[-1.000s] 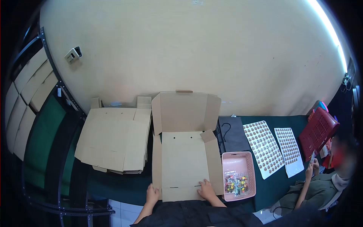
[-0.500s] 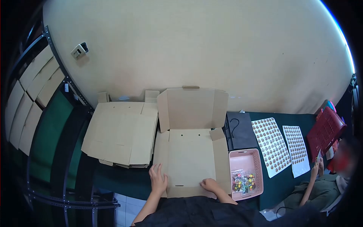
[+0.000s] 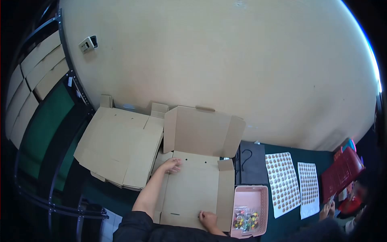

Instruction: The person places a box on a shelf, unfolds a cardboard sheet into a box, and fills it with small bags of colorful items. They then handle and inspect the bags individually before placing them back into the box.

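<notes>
An unfolded cardboard box point(image 3: 193, 181) lies before me, its lid panel raised against the wall. My left hand point(image 3: 171, 165) is over the upper left of the box base, near the left flap, with its fingers apart and slightly blurred. My right hand point(image 3: 208, 220) rests by the front edge of the base, fingers curled; anything inside them is hidden. To the left of the box is a stack of flat cardboard pieces point(image 3: 117, 147).
A pink basket point(image 3: 264, 205) with small colourful packets point(image 3: 246, 220) stands right of the box. Beyond are a dark paper bag point(image 3: 252, 165), two sticker sheets point(image 3: 282, 181), a maroon basket point(image 3: 340, 173) and another person's hands point(image 3: 327, 210). Shelving point(image 3: 66, 44) stands left.
My left hand has moved from the front left side up to the upper left of the base. My right hand stays near the front edge. The camera view has shifted and tilted.
</notes>
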Demonstrator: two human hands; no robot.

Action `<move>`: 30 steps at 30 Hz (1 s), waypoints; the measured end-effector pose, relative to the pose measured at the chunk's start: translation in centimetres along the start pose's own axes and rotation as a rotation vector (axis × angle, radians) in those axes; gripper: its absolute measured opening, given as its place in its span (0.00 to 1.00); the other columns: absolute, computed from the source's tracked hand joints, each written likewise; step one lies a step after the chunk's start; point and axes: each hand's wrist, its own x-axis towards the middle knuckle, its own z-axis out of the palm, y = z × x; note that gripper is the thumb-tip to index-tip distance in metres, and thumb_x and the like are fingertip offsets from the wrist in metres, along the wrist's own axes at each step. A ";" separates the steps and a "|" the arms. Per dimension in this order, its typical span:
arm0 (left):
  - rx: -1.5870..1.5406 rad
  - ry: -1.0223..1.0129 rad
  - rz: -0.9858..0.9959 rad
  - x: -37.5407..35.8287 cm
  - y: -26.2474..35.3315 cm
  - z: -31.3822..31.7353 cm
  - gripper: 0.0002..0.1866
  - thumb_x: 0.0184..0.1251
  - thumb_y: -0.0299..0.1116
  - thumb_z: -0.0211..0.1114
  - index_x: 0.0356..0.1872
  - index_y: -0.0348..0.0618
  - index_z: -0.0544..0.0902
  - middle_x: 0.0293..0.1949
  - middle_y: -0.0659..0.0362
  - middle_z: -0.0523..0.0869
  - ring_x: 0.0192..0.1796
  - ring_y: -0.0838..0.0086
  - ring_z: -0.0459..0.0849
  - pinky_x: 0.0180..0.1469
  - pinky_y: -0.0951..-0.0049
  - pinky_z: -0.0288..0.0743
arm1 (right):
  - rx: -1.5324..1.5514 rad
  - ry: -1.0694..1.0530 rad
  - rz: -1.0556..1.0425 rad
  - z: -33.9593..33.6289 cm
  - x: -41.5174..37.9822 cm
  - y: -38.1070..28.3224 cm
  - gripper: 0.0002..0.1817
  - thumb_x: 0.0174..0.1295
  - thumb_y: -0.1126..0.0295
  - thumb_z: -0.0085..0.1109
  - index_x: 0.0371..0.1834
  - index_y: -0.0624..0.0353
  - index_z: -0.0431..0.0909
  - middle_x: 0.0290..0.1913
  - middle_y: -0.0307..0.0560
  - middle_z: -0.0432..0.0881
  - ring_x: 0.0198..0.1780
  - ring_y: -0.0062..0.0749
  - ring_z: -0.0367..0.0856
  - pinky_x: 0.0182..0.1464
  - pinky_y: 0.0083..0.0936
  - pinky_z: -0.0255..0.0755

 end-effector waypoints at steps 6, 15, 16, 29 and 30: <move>0.184 0.647 0.562 8.3 -4.3 0.5 0.39 0.53 0.27 0.60 0.66 0.55 0.51 0.65 0.45 0.55 0.69 0.55 0.51 0.68 0.52 0.40 | -0.002 -0.050 0.027 -0.1 0.3 -0.6 0.18 0.53 0.64 0.55 0.08 0.57 0.74 0.11 0.50 0.74 0.16 0.43 0.75 0.21 0.36 0.70; 0.776 0.408 0.257 3.2 -0.9 1.6 0.50 0.56 0.41 0.60 0.68 0.61 0.29 0.69 0.44 0.47 0.71 0.54 0.45 0.67 0.43 0.36 | 0.037 -0.068 0.024 -0.2 0.6 -0.4 0.19 0.54 0.63 0.54 0.08 0.57 0.73 0.11 0.49 0.73 0.15 0.43 0.74 0.21 0.36 0.70; 0.794 0.333 0.237 2.1 0.0 2.2 0.50 0.56 0.41 0.60 0.68 0.61 0.28 0.69 0.44 0.48 0.71 0.54 0.47 0.67 0.43 0.35 | 0.028 -0.097 0.024 -0.5 0.8 -0.5 0.19 0.55 0.63 0.54 0.08 0.57 0.74 0.11 0.49 0.73 0.15 0.43 0.74 0.21 0.36 0.70; 1.057 0.564 0.340 1.7 -2.1 0.2 0.39 0.53 0.33 0.59 0.68 0.48 0.51 0.62 0.54 0.63 0.67 0.60 0.58 0.67 0.47 0.46 | 0.123 -0.357 0.138 -5.3 0.3 -3.3 0.17 0.57 0.58 0.53 0.17 0.59 0.77 0.16 0.50 0.76 0.21 0.46 0.77 0.25 0.36 0.70; 1.064 0.585 0.343 1.3 -2.1 0.3 0.41 0.52 0.32 0.59 0.68 0.49 0.49 0.63 0.54 0.63 0.67 0.60 0.57 0.67 0.47 0.46 | 0.117 -0.348 0.137 -5.9 0.5 -3.4 0.17 0.57 0.58 0.53 0.17 0.59 0.77 0.16 0.50 0.76 0.21 0.46 0.77 0.25 0.36 0.70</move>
